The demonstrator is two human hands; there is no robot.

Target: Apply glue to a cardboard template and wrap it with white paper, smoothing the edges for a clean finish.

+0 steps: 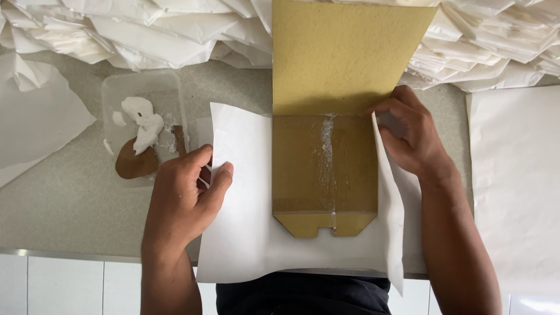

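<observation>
A brown paper bag template (pixel 324 169) lies on a white paper sheet (pixel 245 233) on the grey counter, its upper flap (pixel 344 52) standing up and smeared glue running down its middle. My left hand (pixel 186 192) pinches the sheet's left edge with thumb and fingers. My right hand (pixel 408 131) grips the sheet's right edge, folded up against the brown template's right side. A clear plastic tub (pixel 114 93) with white paste and a brown spatula (pixel 137 160) sits just left of my left hand.
Piles of folded white paper (pixel 146 29) line the back of the counter. More white sheets lie at the far right (pixel 519 186) and far left (pixel 35 122). The counter's metal front edge (pixel 70 255) runs along the bottom.
</observation>
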